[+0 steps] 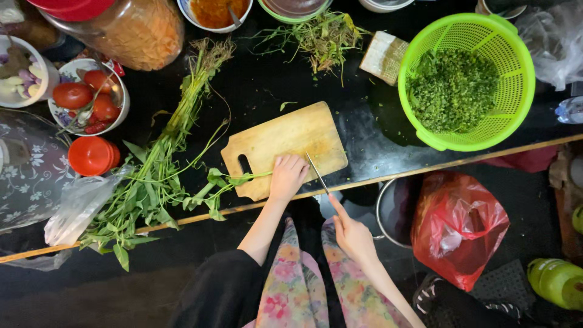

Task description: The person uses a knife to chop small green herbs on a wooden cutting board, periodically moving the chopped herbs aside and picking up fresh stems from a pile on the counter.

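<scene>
Greens (240, 180) lie on the board (285, 143), pinned under the flat left hand (287, 176). Right hand (352, 234), grip closed on the knife (317, 172), angles its blade beside those fingers.

- We see a black counter (273, 85) with a wooden front edge under bright, even light.
- Below that counter lies dark floor (91, 297).
- A red plastic bag (458, 225) sits beneath the counter's right end.
</scene>
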